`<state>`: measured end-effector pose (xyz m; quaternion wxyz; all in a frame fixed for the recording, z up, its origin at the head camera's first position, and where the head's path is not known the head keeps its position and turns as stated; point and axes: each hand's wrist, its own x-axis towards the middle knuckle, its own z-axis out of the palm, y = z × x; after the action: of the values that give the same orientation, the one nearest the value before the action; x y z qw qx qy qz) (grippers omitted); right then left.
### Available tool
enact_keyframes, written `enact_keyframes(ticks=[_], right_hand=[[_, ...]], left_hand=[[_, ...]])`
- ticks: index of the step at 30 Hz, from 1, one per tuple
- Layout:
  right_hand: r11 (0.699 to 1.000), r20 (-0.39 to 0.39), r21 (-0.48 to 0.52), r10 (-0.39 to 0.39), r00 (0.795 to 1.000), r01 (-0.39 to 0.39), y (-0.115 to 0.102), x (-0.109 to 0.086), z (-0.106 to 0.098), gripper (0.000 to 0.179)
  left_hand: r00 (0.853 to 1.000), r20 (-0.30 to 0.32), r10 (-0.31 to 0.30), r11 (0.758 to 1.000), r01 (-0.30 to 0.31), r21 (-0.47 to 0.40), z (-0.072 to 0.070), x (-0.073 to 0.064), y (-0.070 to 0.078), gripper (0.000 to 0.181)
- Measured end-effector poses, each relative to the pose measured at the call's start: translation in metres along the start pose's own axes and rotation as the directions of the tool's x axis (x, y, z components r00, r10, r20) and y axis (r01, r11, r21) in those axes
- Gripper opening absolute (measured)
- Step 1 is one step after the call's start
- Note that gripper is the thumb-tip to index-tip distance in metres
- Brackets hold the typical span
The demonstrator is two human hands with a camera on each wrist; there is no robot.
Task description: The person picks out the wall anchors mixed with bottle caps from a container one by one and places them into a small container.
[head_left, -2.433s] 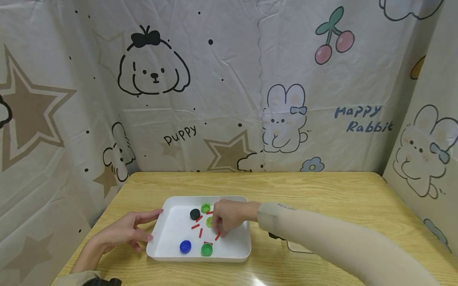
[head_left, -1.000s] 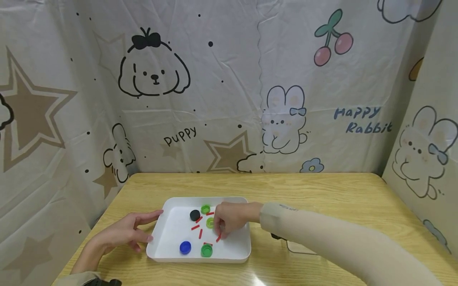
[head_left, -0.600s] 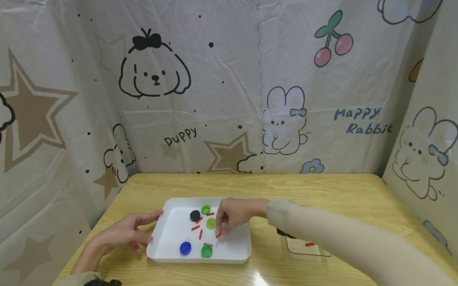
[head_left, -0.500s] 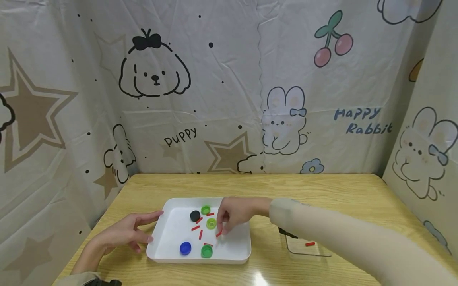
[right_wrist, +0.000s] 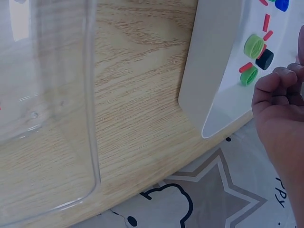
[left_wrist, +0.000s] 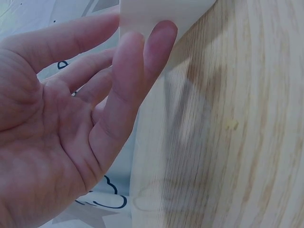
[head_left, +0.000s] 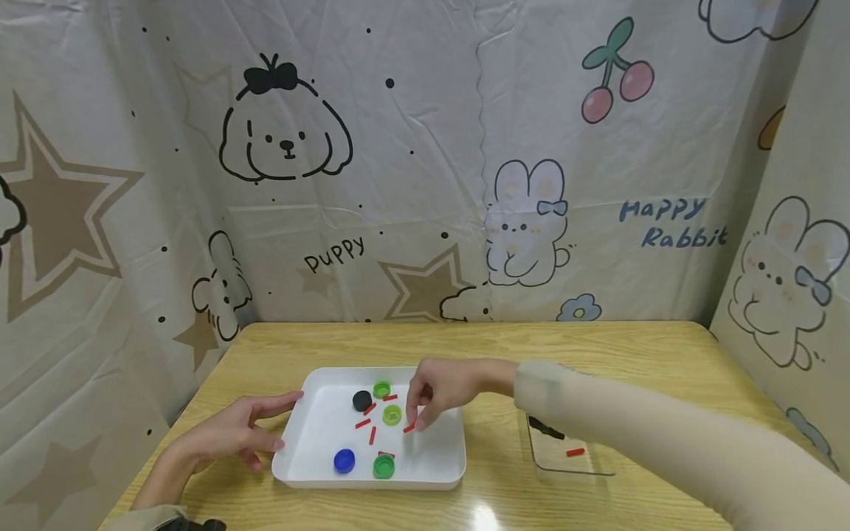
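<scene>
A white tray (head_left: pixel 312 431) sits on the table, holding bottle caps and several short red sticks. My left hand (head_left: pixel 226 431) rests its extended fingertips against the tray's left edge; in the left wrist view the fingers (left_wrist: pixel 128 66) touch its white wall. Over the tray's right part, my right hand (head_left: pixel 443 387) pinches one red stick (head_left: pixel 409 428) between thumb and fingertips. Near it lie a yellow-green cap (head_left: pixel 392 415), a light green cap (head_left: pixel 381 389) and a black cap (head_left: pixel 361 400). A blue cap (head_left: pixel 344 461) and a green cap (head_left: pixel 384 466) are toward the front.
Right of the tray stands a clear plastic box (right_wrist: pixel 90 142), partly hidden by the right sleeve (head_left: pixel 637 420) in the head view. One red stick (head_left: pixel 575 452) shows inside it. A printed curtain (head_left: pixel 425 162) hangs behind the wooden table (head_left: pixel 498 339).
My right hand has lifted the red stick off the tray floor and moved slightly up and to the right. More of the clear box has come into view. The left hand stays in place.
</scene>
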<state>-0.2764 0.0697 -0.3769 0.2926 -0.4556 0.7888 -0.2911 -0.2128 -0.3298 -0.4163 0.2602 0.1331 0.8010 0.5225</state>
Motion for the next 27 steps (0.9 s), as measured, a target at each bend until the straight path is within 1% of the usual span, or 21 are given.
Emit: enact_keyframes(ticks=[4,10,14,21,27], right_hand=[[1.000,-0.002,0.011,-0.018,1.000,0.018,-0.001,-0.004,-0.003,0.008],[1.000,-0.020,0.003,0.001,1.000,-0.001,-0.003,-0.013,-0.008,0.009],[1.000,-0.029,-0.001,-0.002,1.000,0.002,-0.003,-0.021,-0.011,0.008],[1.000,-0.050,0.004,-0.028,0.998,0.028,-0.002,-0.039,-0.019,0.006],[1.000,-0.075,0.007,-0.021,0.997,0.022,0.000,-0.053,-0.023,0.005]], left_hand=[[1.000,-0.002,0.000,1.000,0.000,0.000,0.001,-0.001,0.001,0.085],[1.000,0.004,0.000,1.000,0.000,-0.005,0.002,0.000,0.002,0.086],[1.000,0.006,-0.002,1.000,0.002,-0.010,0.002,0.000,0.002,0.086],[1.000,0.020,0.014,1.000,-0.014,-0.019,0.003,0.001,0.003,0.086],[1.000,0.019,0.007,1.000,-0.007,-0.017,0.002,-0.001,0.003,0.087]])
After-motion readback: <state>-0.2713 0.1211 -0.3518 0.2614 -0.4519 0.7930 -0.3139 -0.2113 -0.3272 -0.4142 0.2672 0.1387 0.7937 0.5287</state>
